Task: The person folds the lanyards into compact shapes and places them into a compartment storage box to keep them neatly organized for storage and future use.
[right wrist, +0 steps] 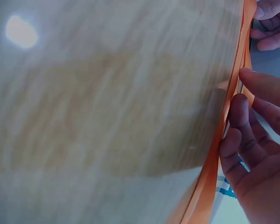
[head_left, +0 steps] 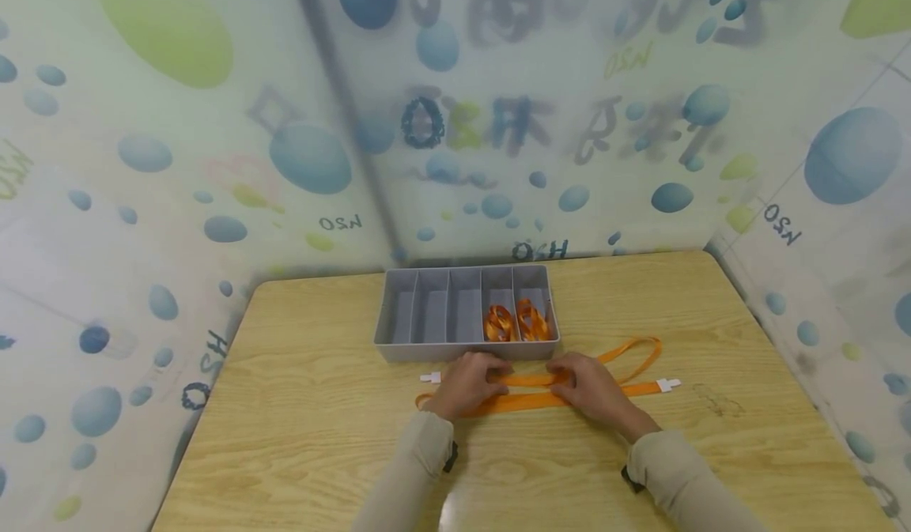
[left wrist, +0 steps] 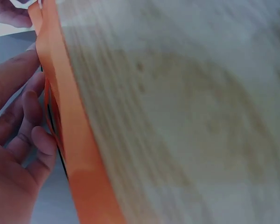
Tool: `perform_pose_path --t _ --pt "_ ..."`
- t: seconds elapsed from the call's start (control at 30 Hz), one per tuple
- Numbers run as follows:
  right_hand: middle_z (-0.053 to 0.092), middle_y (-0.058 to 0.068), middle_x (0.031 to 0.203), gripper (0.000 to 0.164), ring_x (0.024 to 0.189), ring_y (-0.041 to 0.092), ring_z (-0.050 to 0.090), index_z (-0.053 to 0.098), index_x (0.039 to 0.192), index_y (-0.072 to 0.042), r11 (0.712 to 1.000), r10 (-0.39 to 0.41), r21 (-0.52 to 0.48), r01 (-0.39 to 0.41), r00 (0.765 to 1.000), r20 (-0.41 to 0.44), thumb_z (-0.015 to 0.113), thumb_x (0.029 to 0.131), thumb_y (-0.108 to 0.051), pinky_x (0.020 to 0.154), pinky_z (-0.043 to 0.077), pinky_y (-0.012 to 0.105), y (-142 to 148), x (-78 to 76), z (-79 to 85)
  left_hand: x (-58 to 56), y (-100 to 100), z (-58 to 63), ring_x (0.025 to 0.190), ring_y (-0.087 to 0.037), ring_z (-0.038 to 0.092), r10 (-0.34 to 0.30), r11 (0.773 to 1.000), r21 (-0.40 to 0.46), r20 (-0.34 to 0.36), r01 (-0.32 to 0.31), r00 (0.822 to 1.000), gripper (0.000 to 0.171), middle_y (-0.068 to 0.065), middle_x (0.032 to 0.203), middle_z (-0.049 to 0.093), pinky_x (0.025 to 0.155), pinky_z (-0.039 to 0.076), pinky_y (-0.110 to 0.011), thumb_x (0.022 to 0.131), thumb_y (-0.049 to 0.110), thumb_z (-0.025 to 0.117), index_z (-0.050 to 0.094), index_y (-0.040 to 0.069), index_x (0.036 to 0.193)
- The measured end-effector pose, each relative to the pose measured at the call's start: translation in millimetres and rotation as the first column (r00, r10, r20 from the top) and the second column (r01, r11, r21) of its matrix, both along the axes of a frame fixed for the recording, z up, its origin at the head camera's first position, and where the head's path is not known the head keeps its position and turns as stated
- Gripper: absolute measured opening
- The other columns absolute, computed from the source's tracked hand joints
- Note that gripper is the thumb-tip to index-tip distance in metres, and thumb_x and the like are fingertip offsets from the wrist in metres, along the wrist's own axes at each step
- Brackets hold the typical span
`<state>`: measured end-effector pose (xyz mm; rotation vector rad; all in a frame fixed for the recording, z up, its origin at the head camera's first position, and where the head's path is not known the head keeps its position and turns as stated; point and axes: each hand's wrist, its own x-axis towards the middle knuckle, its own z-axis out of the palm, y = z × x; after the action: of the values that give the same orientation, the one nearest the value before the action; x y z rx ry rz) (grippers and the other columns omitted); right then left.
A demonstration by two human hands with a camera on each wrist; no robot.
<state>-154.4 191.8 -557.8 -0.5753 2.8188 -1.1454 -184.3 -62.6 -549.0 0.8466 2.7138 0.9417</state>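
Flat orange lanyards [head_left: 530, 401] lie stretched sideways on the table in front of the box, with a white clip [head_left: 669, 385] at the right end and another white clip [head_left: 431, 377] at the left. At the right, a loop of orange strap [head_left: 658, 350] curves up. My left hand [head_left: 464, 386] pinches the lanyards on their left part, its fingers curled at the orange band [left wrist: 67, 107] in the left wrist view. My right hand [head_left: 592, 390] pinches them further right, thumb and fingertips at the strap's edge in the right wrist view. Parts of the straps are hidden under both hands.
A grey divided box [head_left: 427, 352] stands just behind the hands. Its two right compartments hold a coiled orange lanyard [head_left: 500, 324] and another coiled lanyard [head_left: 532, 322]. The wooden table [head_left: 299, 405] meets a patterned curtain wall [head_left: 455, 224] at the back and sides.
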Motion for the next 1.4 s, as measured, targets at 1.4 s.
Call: perform_pose_path --t 1.4 --pt "0.067 0.001 0.089 0.009 0.082 0.011 0.06 0.075 0.093 -0.009 0.994 0.107 0.021 -0.108 0.994 0.018 0.066 0.093 -0.007 0.072 0.051 0.03 -6.4 -3.6 3.5 4.5 3.5 -0.7 0.092 -0.01 0.063 -0.13 0.985 -0.128 -0.079 0.12 0.988 0.018 0.006 0.101 0.069 0.079 0.051 -0.024 0.092 0.019 0.074 0.077 0.017 0.109"
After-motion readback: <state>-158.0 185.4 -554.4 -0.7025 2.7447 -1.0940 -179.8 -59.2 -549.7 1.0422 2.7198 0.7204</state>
